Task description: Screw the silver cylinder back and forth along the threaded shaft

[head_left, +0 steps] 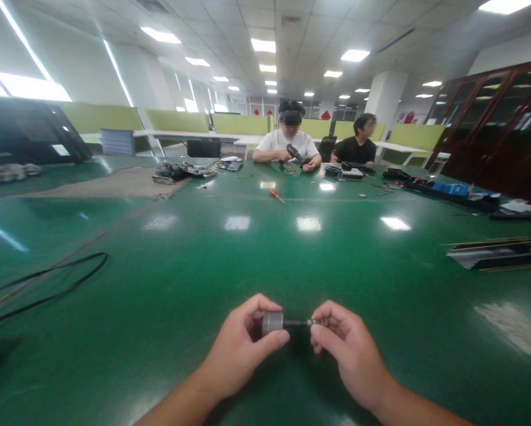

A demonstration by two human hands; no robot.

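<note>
Close in front of me, a grey metal cylinder (273,323) with a thin dark shaft (295,323) is held level above the green tabletop. My left hand (248,338) grips the cylinder, thumb below and fingers above and behind it. The shaft points right and ends in a small shiny metal piece (315,323). Thumb and fingertips of my right hand (346,342) pinch that end, which partly hides it. Whether the shiny piece is separate from the shaft I cannot tell.
Green table (203,254) stretches ahead. A black cable (76,266) lies left, a metal channel (496,255) right. Farther off are a red screwdriver (276,195) and cluttered parts (176,171). Across the table, one person (288,142) holds a power drill (294,152); another person (356,145) sits beside.
</note>
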